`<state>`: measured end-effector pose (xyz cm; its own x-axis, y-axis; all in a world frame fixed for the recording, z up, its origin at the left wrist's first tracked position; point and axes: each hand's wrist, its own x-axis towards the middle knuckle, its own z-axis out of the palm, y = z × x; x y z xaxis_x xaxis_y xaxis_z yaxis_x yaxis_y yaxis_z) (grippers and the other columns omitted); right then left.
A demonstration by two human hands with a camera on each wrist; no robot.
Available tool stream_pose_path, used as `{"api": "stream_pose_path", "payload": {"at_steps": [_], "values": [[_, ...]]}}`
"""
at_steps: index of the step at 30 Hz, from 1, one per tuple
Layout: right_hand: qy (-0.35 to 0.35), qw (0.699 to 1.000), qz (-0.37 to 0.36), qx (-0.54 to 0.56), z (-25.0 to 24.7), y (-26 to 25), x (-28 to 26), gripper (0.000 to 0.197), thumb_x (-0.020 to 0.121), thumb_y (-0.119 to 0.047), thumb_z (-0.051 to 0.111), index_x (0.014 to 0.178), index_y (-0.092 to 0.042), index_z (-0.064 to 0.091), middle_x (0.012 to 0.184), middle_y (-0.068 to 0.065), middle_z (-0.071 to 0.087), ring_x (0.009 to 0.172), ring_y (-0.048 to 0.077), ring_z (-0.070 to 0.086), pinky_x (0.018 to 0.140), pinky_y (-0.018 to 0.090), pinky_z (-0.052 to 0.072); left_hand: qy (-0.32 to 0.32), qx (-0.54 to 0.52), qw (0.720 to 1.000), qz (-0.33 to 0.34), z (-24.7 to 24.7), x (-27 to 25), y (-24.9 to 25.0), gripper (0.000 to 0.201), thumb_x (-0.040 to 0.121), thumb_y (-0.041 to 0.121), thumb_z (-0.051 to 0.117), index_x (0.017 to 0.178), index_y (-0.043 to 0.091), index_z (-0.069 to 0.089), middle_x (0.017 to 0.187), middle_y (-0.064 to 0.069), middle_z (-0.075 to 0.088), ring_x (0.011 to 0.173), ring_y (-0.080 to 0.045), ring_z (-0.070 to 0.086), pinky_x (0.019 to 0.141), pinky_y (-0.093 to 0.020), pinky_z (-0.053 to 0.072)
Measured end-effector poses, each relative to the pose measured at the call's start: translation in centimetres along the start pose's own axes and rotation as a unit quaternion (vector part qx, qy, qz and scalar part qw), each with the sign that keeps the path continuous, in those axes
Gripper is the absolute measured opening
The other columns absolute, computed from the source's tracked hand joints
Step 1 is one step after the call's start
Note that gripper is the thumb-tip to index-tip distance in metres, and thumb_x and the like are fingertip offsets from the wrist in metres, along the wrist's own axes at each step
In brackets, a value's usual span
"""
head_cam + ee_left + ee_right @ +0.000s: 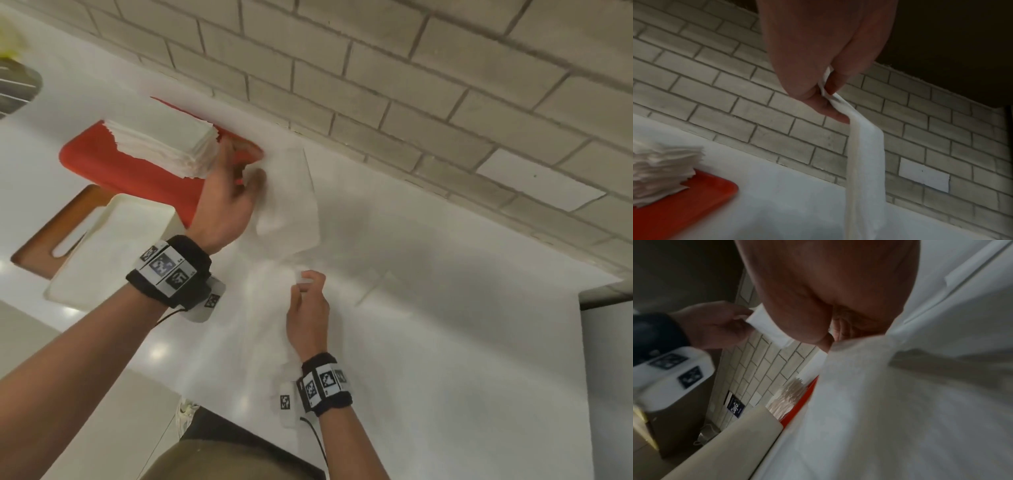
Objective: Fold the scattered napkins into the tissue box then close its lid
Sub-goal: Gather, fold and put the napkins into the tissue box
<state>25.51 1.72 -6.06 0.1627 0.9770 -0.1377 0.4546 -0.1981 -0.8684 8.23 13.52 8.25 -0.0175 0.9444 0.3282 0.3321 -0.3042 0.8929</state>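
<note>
Above the counter | both grips pinch one napkin [291, 198] | left-wrist view: pinched corner twisted

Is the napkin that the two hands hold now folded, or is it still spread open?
Spread, not yet folded: the napkin hangs stretched between the left hand and right hand, each pinching an edge, above the counter.

Two hands, the left hand [226, 202] and the right hand [308, 308], are seen over one white counter [445, 342]. One loose napkin [291, 198] is counted, with one napkin stack [161, 144], one red tray [137, 178], one white box [109, 246] and one wooden board [48, 240].
</note>
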Motion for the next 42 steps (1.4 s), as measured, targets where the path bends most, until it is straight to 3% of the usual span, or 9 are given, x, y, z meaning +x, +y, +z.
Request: {"api": "stream_pose_path", "payload": {"at_steps": [2, 6, 12, 17, 22, 27, 34, 39, 42], "values": [[0.002, 1.000, -0.002, -0.002, 0.1, 0.2, 0.5, 0.016, 0.110, -0.009, 0.052, 0.119, -0.023, 0.049, 0.098, -0.012, 0.064, 0.084, 0.003, 0.063, 0.074, 0.017, 0.046, 0.015, 0.017, 1.000, 0.004, -1.4, -0.7, -0.3, 0.025, 0.107, 0.009, 0.055, 0.126, 0.022, 0.047, 0.127, 0.007, 0.058, 0.099, -0.019, 0.062, 0.072, -0.036, 0.051], [0.025, 1.000, 0.001, 0.007, -0.3, 0.9, 1.5, 0.015, 0.108, -0.003, 0.056, 0.108, -0.018, 0.057, 0.099, -0.014, 0.066, 0.085, -0.012, 0.060, 0.073, 0.008, 0.046, 0.023, 0.073, 0.997, -0.007, -3.1, -3.3, -0.6, 0.018, 0.110, 0.007, 0.051, 0.126, 0.013, 0.055, 0.117, 0.014, 0.062, 0.057, -0.011, 0.046, 0.054, -0.021, 0.038], [0.096, 0.994, -0.020, 0.054, -0.9, 0.7, 2.4, 0.024, 0.109, -0.001, 0.053, 0.106, -0.022, 0.065, 0.100, -0.014, 0.069, 0.091, 0.002, 0.063, 0.077, 0.014, 0.049, -0.012, 0.017, 0.991, -0.129, -3.8, -7.7, -1.5, 0.037, 0.109, -0.001, 0.043, 0.094, 0.012, 0.074, 0.058, 0.016, 0.054, 0.049, -0.011, 0.042, 0.050, -0.027, 0.034], [0.072, 0.996, -0.044, 0.018, -0.6, 0.0, 4.1, 0.019, 0.104, -0.002, 0.065, 0.105, -0.019, 0.074, 0.109, -0.003, 0.069, 0.094, -0.002, 0.064, 0.087, 0.018, 0.053, -0.009, -0.043, 0.985, -0.168, -3.8, -10.0, -0.9, 0.009, 0.102, 0.013, 0.071, 0.093, 0.013, 0.074, 0.090, 0.015, 0.070, 0.080, -0.004, 0.062, 0.073, -0.021, 0.047], [0.085, 0.995, -0.046, 0.025, -1.8, -0.6, 4.9, 0.023, 0.087, -0.015, 0.091, 0.102, -0.017, 0.074, 0.109, -0.005, 0.068, 0.091, -0.003, 0.063, 0.084, 0.005, 0.046, -0.060, -0.104, 0.976, -0.184, -2.9, -11.9, -1.2, 0.019, 0.086, 0.015, 0.088, 0.096, 0.018, 0.072, 0.103, 0.008, 0.071, 0.086, -0.012, 0.068, 0.068, -0.024, 0.057], [0.107, 0.989, -0.075, 0.068, -4.4, -1.5, 5.3, 0.021, 0.096, -0.007, 0.074, 0.095, -0.026, 0.065, 0.106, -0.005, 0.070, 0.100, 0.008, 0.067, 0.087, 0.023, 0.052, -0.059, -0.287, 0.911, -0.291, 0.2, -13.5, -3.4, 0.026, 0.089, 0.012, 0.081, 0.112, 0.005, 0.072, 0.122, -0.002, 0.072, 0.102, -0.027, 0.071, 0.078, -0.033, 0.063], [0.105, 0.990, -0.091, 0.031, -8.0, -1.2, 5.5, 0.028, 0.100, 0.002, 0.060, 0.110, -0.023, 0.071, 0.118, -0.002, 0.066, 0.106, -0.003, 0.060, 0.081, 0.020, 0.050, -0.236, 0.026, 0.949, -0.205, 2.7, -12.2, -8.9, 0.053, 0.082, 0.020, 0.094, 0.125, 0.035, 0.067, 0.132, 0.017, 0.066, 0.127, -0.008, 0.059, 0.117, -0.044, 0.044], [0.120, 0.975, -0.091, 0.162, -9.6, -3.8, 3.2, 0.033, 0.100, -0.003, 0.065, 0.120, -0.028, 0.072, 0.130, -0.008, 0.066, 0.127, 0.013, 0.062, 0.089, 0.029, 0.058, -0.292, 0.129, 0.934, -0.159, 3.8, -11.7, -10.2, 0.066, 0.081, 0.016, 0.093, 0.132, 0.037, 0.057, 0.127, 0.017, 0.053, 0.133, -0.025, 0.050, 0.118, -0.048, 0.039], [0.074, 0.977, -0.091, 0.180, -8.2, -4.4, 1.7, 0.037, 0.099, -0.003, 0.069, 0.129, -0.026, 0.069, 0.136, -0.013, 0.063, 0.134, 0.005, 0.057, 0.101, 0.026, 0.055, -0.276, 0.140, 0.936, -0.171, 3.7, -11.7, -10.1, 0.059, 0.084, 0.021, 0.091, 0.130, 0.037, 0.057, 0.140, 0.000, 0.047, 0.132, -0.021, 0.048, 0.116, -0.038, 0.040]]}}
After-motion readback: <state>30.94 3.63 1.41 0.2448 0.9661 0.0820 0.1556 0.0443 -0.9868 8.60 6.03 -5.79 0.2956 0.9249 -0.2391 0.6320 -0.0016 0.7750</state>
